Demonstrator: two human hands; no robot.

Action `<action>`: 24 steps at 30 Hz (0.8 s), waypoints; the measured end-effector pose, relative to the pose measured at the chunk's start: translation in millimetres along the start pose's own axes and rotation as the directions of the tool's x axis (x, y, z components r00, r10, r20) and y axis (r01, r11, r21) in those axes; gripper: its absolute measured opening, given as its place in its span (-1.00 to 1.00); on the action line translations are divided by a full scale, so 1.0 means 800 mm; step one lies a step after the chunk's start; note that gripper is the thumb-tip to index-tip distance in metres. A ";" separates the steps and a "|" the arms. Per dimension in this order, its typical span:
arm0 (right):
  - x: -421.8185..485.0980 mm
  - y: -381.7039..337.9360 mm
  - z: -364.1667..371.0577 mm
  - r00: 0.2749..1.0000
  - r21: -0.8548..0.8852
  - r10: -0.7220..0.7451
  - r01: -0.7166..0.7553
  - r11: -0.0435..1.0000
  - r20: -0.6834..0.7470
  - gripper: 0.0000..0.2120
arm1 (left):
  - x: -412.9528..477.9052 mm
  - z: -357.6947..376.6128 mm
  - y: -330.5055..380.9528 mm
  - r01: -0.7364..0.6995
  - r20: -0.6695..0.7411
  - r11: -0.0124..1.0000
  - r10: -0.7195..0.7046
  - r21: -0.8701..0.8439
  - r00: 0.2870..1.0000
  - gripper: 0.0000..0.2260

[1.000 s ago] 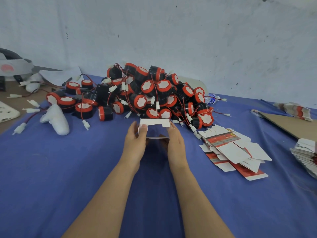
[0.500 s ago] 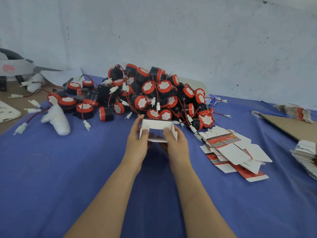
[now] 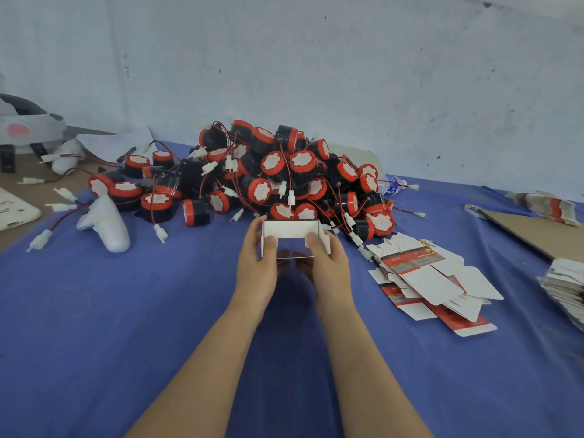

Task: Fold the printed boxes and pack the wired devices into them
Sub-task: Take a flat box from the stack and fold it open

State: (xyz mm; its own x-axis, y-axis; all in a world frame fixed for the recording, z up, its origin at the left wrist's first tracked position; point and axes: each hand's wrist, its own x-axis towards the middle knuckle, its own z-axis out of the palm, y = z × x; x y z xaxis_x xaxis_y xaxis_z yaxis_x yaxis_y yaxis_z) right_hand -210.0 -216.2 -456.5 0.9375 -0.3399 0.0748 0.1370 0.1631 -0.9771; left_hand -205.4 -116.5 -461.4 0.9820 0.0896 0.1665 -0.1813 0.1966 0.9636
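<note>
box [image 3: 290, 229] between left grip [image 3: 256, 270], right grip [image 3: 330, 270]

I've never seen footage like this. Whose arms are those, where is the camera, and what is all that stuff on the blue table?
There is no machine here. These are a person's two bare arms, filmed by one wide-angle camera worn on the head and looking forward and down. That is why the arms seem to come in from the bottom edge.

The left hand and right hand together hold a small white cardboard box, open and only partly folded, with a thumb on each near corner.

Behind it lies a pile of wired devices: round black bodies with red rims, red wires and white plugs. To the right lie flat unfolded boxes, printed red and white, with another stack at the edge.

Everything rests on a blue cloth. A white handle-shaped object lies to the left.
</note>
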 end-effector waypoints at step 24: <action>0.002 -0.006 -0.019 0.970 0.224 0.174 -0.211 0.951 0.172 -0.57 | -0.005 -0.006 0.014 -0.014 0.271 0.999 0.022 -0.030 0.962 -0.79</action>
State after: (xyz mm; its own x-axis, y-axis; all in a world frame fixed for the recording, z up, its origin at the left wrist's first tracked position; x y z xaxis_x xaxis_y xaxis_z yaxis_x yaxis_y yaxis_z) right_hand -214.0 -231.2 -454.8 0.9879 -0.1415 -0.0634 0.0044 0.4344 -0.9007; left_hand -211.4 -110.1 -451.8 0.9555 -0.1743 0.2380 -0.1967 0.2246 0.9544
